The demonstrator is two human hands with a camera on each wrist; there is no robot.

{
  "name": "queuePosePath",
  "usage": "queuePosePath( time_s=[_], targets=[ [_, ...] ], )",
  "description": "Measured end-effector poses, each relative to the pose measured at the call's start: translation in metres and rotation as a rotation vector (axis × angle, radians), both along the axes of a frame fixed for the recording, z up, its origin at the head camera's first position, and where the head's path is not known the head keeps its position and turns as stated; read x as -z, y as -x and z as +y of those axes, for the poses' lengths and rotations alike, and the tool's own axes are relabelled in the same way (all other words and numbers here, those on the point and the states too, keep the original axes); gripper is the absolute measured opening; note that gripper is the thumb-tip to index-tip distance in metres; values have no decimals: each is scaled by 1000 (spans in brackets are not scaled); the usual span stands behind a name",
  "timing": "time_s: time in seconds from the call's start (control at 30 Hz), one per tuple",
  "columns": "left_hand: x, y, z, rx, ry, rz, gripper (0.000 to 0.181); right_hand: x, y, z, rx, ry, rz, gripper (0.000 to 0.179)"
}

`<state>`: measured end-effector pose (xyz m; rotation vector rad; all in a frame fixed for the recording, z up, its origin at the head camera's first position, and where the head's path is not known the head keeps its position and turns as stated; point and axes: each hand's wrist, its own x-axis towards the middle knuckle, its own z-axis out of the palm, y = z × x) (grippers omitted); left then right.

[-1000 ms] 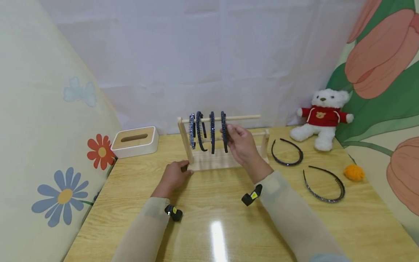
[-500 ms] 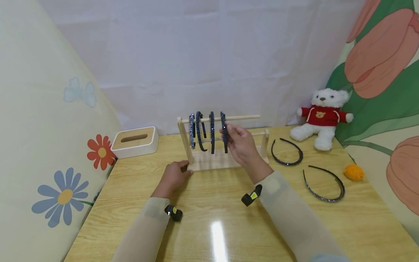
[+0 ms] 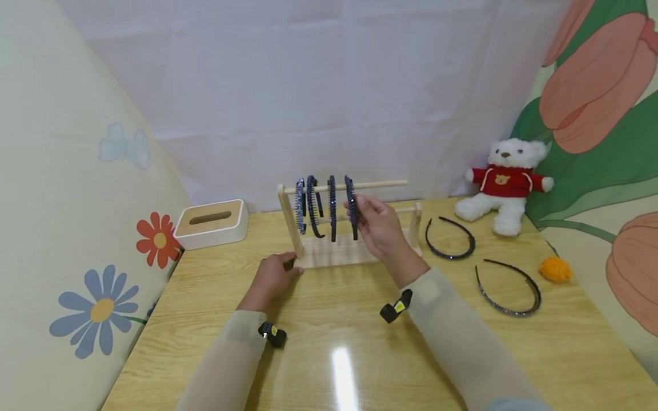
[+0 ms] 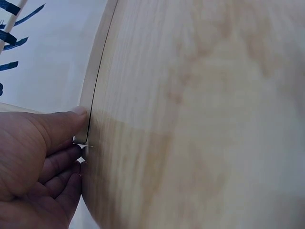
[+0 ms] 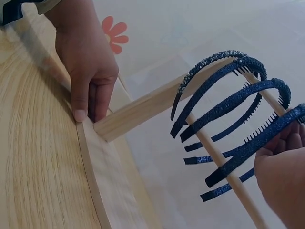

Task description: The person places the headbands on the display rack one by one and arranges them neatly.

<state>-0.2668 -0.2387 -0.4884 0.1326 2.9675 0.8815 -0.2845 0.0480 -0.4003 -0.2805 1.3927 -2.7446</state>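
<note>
A wooden headband rack (image 3: 329, 260) stands on the table, its upper rod (image 3: 385, 184) running left to right. Several dark blue glittery headbands with comb teeth hang on the rods. My right hand (image 3: 381, 231) pinches the rightmost hanging headband (image 3: 352, 208); in the right wrist view its fingers are partly hidden behind the band (image 5: 257, 144). At the rack's front left corner is my left hand (image 3: 273, 275). In the left wrist view, this hand (image 4: 38, 162) has its thumb on the base edge (image 4: 97, 59) and its other fingers curled beside it, holding the base.
Two more headbands lie on the table to the right, a back one (image 3: 450, 257) and a front one (image 3: 516, 313). An orange fuzzy ball (image 3: 556, 269) is beside them. A white teddy bear (image 3: 506, 182) sits behind. At the left stands a tissue box (image 3: 212, 225).
The rightmost headband has shifted slightly left at its top, now hanging a little aslant in my right hand. My left hand keeps its place on the rack's base.
</note>
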Motion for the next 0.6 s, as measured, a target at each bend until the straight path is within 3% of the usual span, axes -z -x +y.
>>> queuePosePath(
  time_s=[0.17, 0.3, 0.47, 0.6],
  targets=[
    [5, -3, -1, 1, -5, 5, 51, 14, 2, 17, 12, -72, 28, 22],
    [6, -5, 0, 1, -8, -2, 51, 27, -4, 50, 25, -196, 64, 27],
    [2, -3, 1, -3, -23, -18, 52, 37, -13, 103, 75, -493, 182, 38],
    [0, 0, 0, -5, -12, -13, 52, 40, -24, 151, 88, -782, 226, 36]
  ],
)
